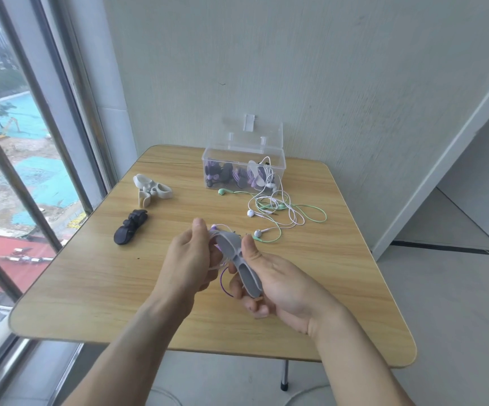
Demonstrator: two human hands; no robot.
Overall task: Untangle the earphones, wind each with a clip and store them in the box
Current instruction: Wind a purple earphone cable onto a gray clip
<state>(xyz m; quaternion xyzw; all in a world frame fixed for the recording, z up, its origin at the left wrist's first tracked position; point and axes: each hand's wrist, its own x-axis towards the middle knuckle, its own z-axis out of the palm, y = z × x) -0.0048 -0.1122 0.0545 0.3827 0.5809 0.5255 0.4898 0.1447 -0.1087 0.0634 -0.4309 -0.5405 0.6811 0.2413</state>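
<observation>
Both hands work above the middle of the wooden table point(91, 288). My right hand point(278, 282) grips a grey winder clip point(238, 257) with its thumb on top. My left hand point(190, 259) pinches the clip's far end together with a purple earphone cable point(222, 284), whose loop hangs below between the hands. A purple earbud point(214, 227) peeks out beside my left thumb. Behind the hands lies a tangle of white and green earphones point(278, 212). The clear box point(243, 168) stands open at the back with several wound earphones inside.
White clips point(151, 190) and black clips point(130, 230) lie on the table's left side. A white cable trails from the box over its front wall. A window runs along the left, a wall stands behind the table, and the floor lies open to the right.
</observation>
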